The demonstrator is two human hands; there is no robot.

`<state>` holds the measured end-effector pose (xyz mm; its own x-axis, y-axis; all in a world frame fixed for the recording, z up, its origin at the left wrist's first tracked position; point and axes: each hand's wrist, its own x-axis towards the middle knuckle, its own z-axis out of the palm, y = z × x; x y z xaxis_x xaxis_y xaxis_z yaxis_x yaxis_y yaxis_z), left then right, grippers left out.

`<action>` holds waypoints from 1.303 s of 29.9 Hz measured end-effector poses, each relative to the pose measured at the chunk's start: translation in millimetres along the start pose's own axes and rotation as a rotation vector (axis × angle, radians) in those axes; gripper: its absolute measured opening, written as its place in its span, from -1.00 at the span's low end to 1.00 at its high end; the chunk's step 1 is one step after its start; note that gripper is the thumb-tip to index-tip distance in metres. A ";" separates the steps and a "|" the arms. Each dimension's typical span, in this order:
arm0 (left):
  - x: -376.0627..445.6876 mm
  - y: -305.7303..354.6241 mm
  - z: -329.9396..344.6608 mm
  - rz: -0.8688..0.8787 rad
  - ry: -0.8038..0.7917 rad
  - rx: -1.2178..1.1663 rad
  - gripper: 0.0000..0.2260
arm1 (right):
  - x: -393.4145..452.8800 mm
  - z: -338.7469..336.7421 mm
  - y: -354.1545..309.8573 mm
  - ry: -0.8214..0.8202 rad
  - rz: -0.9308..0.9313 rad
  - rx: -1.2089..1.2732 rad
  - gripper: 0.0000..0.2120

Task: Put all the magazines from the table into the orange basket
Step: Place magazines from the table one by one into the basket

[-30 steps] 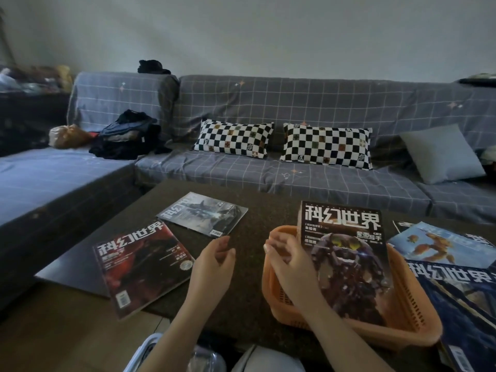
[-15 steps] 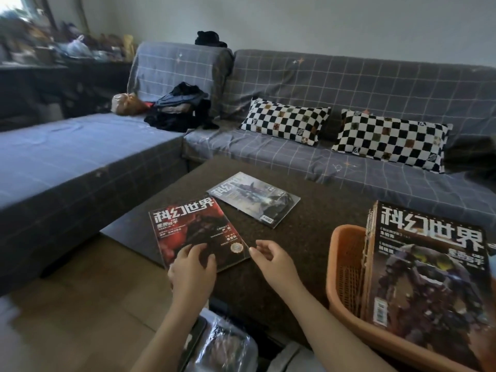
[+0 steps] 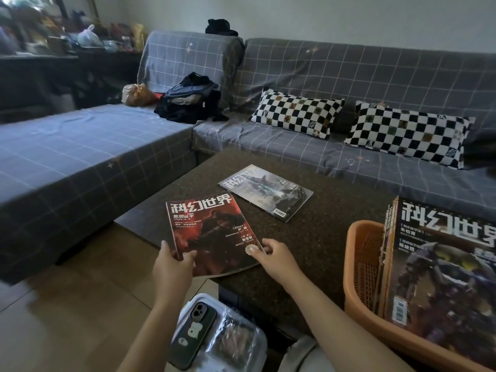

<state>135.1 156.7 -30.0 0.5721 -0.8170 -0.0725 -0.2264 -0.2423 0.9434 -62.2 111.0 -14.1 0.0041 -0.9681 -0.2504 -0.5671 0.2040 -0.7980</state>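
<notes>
A red magazine (image 3: 212, 234) hangs over the near left corner of the dark table (image 3: 335, 210). My left hand (image 3: 171, 267) grips its lower left corner, thumb on the cover. My right hand (image 3: 273, 257) pinches its lower right corner, lifting that edge slightly. A grey magazine (image 3: 265, 191) lies flat further back on the table. The orange basket (image 3: 362, 267) stands at the right, with a magazine with a dark robot cover (image 3: 442, 285) leaning upright inside it, in front of others.
A grey checked sofa (image 3: 268, 135) wraps round the table, with two chequered pillows (image 3: 298, 112) and dark clothes (image 3: 192, 99) on it. Below the table edge, a phone (image 3: 194, 334) lies on a clear box. Wooden floor (image 3: 67, 304) lies to the left.
My view swung left from the basket. Both hands moved from the basket to the red magazine and took hold of its near corners, raising its right edge a little.
</notes>
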 end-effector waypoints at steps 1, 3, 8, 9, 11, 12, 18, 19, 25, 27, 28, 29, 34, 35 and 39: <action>0.9 0.5 -3.4 -0.054 -0.038 -0.038 -0.89 | -3.9 0.9 1.5 0.015 0.012 -0.003 -0.42; 1.6 -1.8 -5.9 -0.164 -0.171 -0.119 -0.81 | -11.9 2.2 5.6 0.059 0.035 -0.020 -0.48; -16.5 -3.9 -8.7 -0.229 -0.339 -0.428 -0.62 | -31.6 -3.2 13.8 0.093 0.088 0.007 -0.60; -21.9 -4.2 -10.1 -0.194 -0.344 -0.457 -0.62 | -36.0 -5.8 13.6 0.095 0.094 0.008 -0.61; -32.5 -2.7 -13.5 -0.138 -0.355 -0.515 -0.63 | -43.4 -11.6 13.6 0.113 0.106 0.022 -0.63; -37.4 -0.8 -15.4 -0.123 -0.368 -0.542 -0.63 | -46.8 -15.1 13.3 0.118 0.116 0.049 -0.64; -60.9 25.7 -26.5 -0.017 -0.481 -0.616 -0.62 | -71.5 -43.9 -1.7 0.083 0.038 0.465 -0.69; -64.1 32.0 -26.9 -0.005 -0.512 -0.630 -0.61 | -76.4 -50.7 -5.0 0.077 0.008 0.492 -0.72; -79.0 69.9 -11.4 0.069 -0.681 -0.687 -0.54 | -99.3 -105.0 -6.0 0.059 -0.083 0.663 -0.75; -86.0 81.0 1.1 0.078 -0.734 -0.688 -0.54 | -107.1 -124.2 0.7 0.066 -0.112 0.707 -0.75; -90.4 86.5 8.7 0.072 -0.756 -0.703 -0.55 | -111.1 -133.3 4.8 0.079 -0.116 0.711 -0.75; -95.1 91.6 16.6 0.066 -0.777 -0.722 -0.55 | -115.3 -142.2 8.7 0.097 -0.114 0.713 -0.75; -122.8 114.7 61.2 0.090 -0.876 -0.733 -0.55 | -132.3 -184.7 36.3 0.254 -0.118 0.706 -0.78; -128.8 118.6 70.5 0.098 -0.896 -0.723 -0.56 | -135.8 -192.5 42.9 0.282 -0.109 0.709 -0.79; -150.5 129.9 111.1 0.136 -0.958 -0.603 -0.60 | -148.5 -222.4 73.4 0.391 -0.081 0.712 -0.72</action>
<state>-68.0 190.1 67.5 -0.3239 -0.9436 0.0692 0.3232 -0.0416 0.9454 -287.6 237.5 86.5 -0.3397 -0.9377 -0.0726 0.0825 0.0472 -0.9955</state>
